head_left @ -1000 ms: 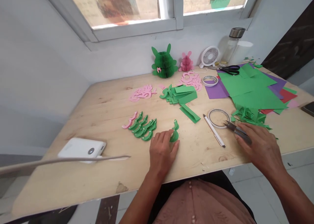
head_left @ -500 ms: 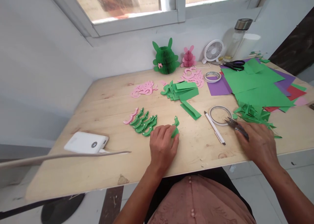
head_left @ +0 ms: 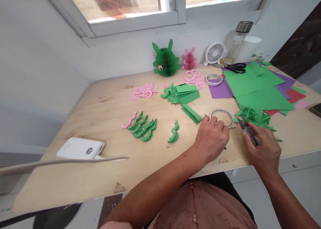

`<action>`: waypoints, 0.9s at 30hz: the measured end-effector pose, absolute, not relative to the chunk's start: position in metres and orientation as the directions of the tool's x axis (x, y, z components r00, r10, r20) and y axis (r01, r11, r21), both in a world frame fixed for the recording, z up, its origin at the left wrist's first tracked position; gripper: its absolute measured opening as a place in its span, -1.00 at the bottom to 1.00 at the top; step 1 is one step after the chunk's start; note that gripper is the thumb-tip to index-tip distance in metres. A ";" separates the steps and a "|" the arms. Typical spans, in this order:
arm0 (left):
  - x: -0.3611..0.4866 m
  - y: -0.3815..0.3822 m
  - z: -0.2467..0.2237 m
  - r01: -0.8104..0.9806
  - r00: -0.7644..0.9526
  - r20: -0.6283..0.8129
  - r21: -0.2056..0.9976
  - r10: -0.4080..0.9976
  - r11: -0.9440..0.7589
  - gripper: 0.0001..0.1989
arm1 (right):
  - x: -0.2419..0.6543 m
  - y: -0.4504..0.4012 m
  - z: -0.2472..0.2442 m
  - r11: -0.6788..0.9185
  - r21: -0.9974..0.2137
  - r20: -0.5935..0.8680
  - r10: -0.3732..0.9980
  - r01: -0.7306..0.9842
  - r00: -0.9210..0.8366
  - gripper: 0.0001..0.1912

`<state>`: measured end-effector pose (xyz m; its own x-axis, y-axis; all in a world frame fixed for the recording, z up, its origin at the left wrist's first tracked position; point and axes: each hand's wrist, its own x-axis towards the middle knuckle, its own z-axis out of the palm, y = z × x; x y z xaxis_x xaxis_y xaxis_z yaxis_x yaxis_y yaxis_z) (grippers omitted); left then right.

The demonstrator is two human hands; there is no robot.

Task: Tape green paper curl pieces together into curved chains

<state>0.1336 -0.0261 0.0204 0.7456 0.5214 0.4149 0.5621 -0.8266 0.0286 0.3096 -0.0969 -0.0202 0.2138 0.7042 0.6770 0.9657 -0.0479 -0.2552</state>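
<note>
My left hand [head_left: 212, 137] is over the white pen, in front of the tape ring [head_left: 229, 117], with its fingers curled down; the pen is mostly hidden beneath it. My right hand [head_left: 263, 145] holds small dark snips [head_left: 248, 131] beside the green paper scraps [head_left: 253, 117]. A green scalloped cutout [head_left: 174, 132] lies alone to the left of my left hand. Further left, several green scalloped pieces [head_left: 144, 128] lie in a row with a pink one [head_left: 129, 120]. A folded green strip [head_left: 191, 113] rests behind my left hand.
Green folded papers [head_left: 185, 92], pink cutouts [head_left: 143, 92], a green paper figure [head_left: 167, 62], a pink one [head_left: 189, 60] and a fan [head_left: 215, 52] are further back. Coloured sheets [head_left: 263, 92], scissors [head_left: 235, 68] and a bottle [head_left: 235, 43] are right. A power bank [head_left: 80, 148] lies left.
My left hand has left the single green cutout and moved right to the pen. My right hand has drawn the snips slightly away from the tape ring. The view has shifted a little.
</note>
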 end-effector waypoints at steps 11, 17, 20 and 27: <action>0.171 -0.015 0.014 0.570 0.761 0.325 0.082 0.562 -0.818 -0.85 | 0.308 -0.099 -0.015 -0.023 -0.397 0.658 0.690 0.918 0.302 -0.66; 0.182 -0.014 0.008 0.593 0.757 0.254 0.118 0.601 -0.797 -0.85 | 0.309 -0.099 -0.014 -0.002 -0.426 0.659 0.684 0.905 0.312 -0.67; 0.183 -0.013 0.006 0.608 0.740 0.235 0.167 0.630 -0.776 -0.84 | 0.309 -0.100 -0.014 0.003 -0.444 0.648 0.692 0.896 0.318 -0.68; 0.186 -0.012 0.002 0.623 0.707 0.246 0.228 0.663 -0.748 -0.81 | 0.312 -0.100 -0.015 -0.012 -0.513 0.598 0.712 0.859 0.367 -0.68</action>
